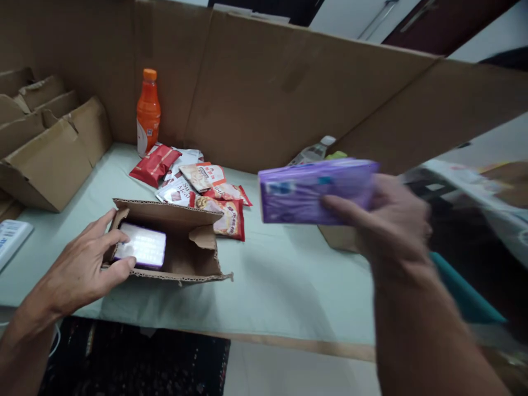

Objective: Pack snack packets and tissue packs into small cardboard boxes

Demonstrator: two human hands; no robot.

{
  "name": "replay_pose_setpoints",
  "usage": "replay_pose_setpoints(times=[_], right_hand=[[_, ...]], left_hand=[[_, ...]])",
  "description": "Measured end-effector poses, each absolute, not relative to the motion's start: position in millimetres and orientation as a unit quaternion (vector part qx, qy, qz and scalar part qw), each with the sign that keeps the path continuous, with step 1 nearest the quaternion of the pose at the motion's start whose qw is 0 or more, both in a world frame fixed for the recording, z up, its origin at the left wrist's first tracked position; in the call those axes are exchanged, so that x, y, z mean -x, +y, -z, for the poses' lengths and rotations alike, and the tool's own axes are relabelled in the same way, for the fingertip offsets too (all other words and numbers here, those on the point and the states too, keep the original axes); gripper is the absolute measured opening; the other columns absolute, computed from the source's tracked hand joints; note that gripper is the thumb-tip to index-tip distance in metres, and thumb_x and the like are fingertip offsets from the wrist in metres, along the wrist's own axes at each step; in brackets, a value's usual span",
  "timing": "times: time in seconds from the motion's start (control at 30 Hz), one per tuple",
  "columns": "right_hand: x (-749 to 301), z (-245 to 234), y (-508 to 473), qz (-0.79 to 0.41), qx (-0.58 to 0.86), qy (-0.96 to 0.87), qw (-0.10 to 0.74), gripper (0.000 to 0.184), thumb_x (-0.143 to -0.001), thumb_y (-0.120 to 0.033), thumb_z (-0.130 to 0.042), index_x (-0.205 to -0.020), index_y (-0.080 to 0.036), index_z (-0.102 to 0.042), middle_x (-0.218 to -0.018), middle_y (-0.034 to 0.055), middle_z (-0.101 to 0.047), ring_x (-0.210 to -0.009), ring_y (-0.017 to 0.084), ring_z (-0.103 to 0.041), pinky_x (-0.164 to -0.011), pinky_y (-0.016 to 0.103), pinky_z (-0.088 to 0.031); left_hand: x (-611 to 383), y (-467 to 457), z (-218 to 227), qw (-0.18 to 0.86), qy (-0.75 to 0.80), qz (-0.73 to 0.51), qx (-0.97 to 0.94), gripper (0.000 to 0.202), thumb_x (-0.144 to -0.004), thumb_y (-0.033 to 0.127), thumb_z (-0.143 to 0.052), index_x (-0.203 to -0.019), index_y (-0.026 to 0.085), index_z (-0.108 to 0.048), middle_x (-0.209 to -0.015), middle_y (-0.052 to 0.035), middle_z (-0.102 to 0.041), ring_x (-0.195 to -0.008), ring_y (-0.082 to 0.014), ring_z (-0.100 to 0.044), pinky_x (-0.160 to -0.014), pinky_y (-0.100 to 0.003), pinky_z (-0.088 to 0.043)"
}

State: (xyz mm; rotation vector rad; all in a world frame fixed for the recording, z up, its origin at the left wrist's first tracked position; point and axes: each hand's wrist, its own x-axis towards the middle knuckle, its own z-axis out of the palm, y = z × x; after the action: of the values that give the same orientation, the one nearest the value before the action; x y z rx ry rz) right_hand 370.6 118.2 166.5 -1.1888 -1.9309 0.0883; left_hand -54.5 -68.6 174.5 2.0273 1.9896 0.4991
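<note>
Both hands are working over the pale green table (272, 286): the left hand (88, 264) is resting its spread fingers on a purple pack (142, 246) inside the open cardboard box (185, 258), while the right hand (391, 225) is gripping a second purple packet (307, 190) above the table, right of the box.

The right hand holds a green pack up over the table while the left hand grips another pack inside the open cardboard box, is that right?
Not quite: in the head view the held pack in the right hand is purple, not green. It is up over the table, and the left hand grips the boxed pack in the cardboard box.
</note>
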Motion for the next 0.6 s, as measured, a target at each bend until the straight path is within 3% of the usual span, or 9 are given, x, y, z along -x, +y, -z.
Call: replay_pose_setpoints(times=[0.1,0.17,0.33,0.6], right_hand=[[-334.2,-200.5,63.8,-0.075,0.413,-0.780,0.465,0.050,-0.093,-0.062,-0.062,-0.135,-0.035,-0.061,-0.116,0.0098,-0.071,-0.101,0.035,-0.071,-0.080,0.051,-0.057],[-300.5,-212.9,40.0,-0.087,0.343,-0.831,0.428,0.048,-0.092,-0.059,-0.066,-0.136,-0.039,-0.059,-0.117,0.0066,-0.071,-0.102,0.034,-0.071,-0.081,0.051,-0.058],[-237.3,-225.0,31.2,0.007,0.267,-0.930,0.254,0.039,-0.089,-0.037,-0.069,-0.125,-0.025,-0.062,-0.114,0.0103,-0.073,-0.102,0.032,-0.069,-0.084,0.044,-0.053],[-179.7,-251.1,29.3,0.091,0.209,-0.974,0.002,0.024,-0.084,-0.027,-0.073,-0.105,-0.019,-0.064,-0.099,0.0107,-0.072,-0.090,0.026,-0.063,-0.077,0.035,-0.043]], left_hand=[[52.9,-66.7,-178.2,0.152,0.683,-0.161,-0.696,0.063,-0.083,0.074,-0.043,-0.096,0.021,-0.075,-0.143,-0.0168,-0.058,-0.133,-0.0438,-0.056,-0.105,-0.056,-0.052],[51.3,-65.1,-181.2,0.160,0.684,-0.143,-0.697,0.069,-0.081,0.081,-0.043,-0.093,0.022,-0.075,-0.136,-0.0161,-0.060,-0.131,-0.0449,-0.055,-0.104,-0.058,-0.052],[47.7,-60.6,-183.7,0.145,0.692,-0.108,-0.699,0.074,-0.082,0.085,-0.040,-0.089,0.021,-0.077,-0.135,-0.0183,-0.057,-0.133,-0.0449,-0.051,-0.110,-0.063,-0.043],[46.0,-62.6,-180.3,0.126,0.687,-0.106,-0.707,0.066,-0.088,0.078,-0.045,-0.088,0.020,-0.075,-0.131,-0.0172,-0.058,-0.129,-0.0403,-0.052,-0.109,-0.060,-0.045]])
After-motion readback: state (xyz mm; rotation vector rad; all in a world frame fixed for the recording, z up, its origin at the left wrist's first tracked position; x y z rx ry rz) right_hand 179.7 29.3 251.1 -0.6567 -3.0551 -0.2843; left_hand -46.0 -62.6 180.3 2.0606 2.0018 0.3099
